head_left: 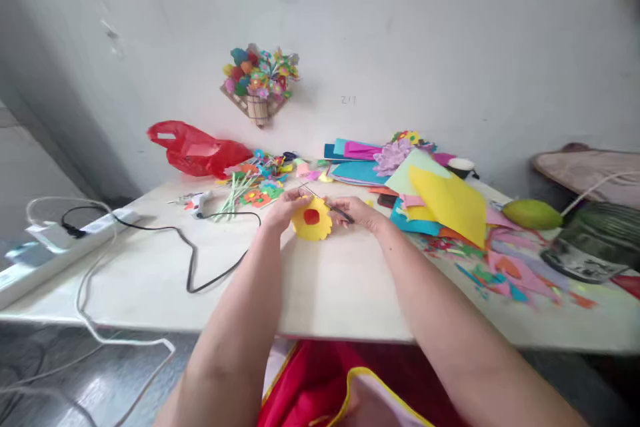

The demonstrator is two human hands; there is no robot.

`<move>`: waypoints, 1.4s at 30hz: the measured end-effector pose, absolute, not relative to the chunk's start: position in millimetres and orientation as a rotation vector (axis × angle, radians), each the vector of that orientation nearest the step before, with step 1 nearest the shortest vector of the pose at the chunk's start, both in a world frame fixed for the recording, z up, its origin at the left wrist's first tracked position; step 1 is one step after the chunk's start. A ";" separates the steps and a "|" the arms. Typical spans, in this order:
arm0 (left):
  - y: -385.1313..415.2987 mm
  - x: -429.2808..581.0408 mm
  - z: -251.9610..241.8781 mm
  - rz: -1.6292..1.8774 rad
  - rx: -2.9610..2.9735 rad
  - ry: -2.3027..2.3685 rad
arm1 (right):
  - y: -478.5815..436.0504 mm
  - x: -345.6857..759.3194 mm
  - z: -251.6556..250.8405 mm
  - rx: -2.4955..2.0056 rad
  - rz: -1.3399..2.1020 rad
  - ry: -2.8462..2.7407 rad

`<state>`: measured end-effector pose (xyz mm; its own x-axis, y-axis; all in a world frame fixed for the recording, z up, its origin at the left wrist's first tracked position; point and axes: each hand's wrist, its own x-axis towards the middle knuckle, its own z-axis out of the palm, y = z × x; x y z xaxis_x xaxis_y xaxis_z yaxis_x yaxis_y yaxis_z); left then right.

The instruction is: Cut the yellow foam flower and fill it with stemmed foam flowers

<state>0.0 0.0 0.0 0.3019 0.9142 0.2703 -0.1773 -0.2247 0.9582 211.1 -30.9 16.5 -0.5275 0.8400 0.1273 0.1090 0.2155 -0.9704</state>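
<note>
A round yellow flower (304,229) with a scalloped edge and a red centre (311,216) hangs over the middle of the table. My left hand (286,208) is closed on its left upper edge. In my right hand (358,212) is a pair of scissors (342,213) with dark handles, the fingers wrapped round them. The thin metal blades point up and left, right at the flower's top edge. Whether the blades are touching the flower I cannot tell.
A glue gun (199,203) with a black cord lies left, near a white power strip (100,230). Behind are green stems (234,197), small flowers and a red plastic bag (195,150). Coloured felt sheets (453,203), scraps (505,273) and a green glass jar (595,243) stand right.
</note>
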 end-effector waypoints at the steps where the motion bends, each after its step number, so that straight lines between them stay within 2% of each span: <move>1: 0.2 0.2 -0.1 1.198 1.419 0.733 | -30.8 210.9 16.4 -0.880 1.368 -1.807; 42: -2.7 -0.2 2.7 1.175 1.386 0.783 | -33.4 212.1 15.4 -0.952 1.317 -1.745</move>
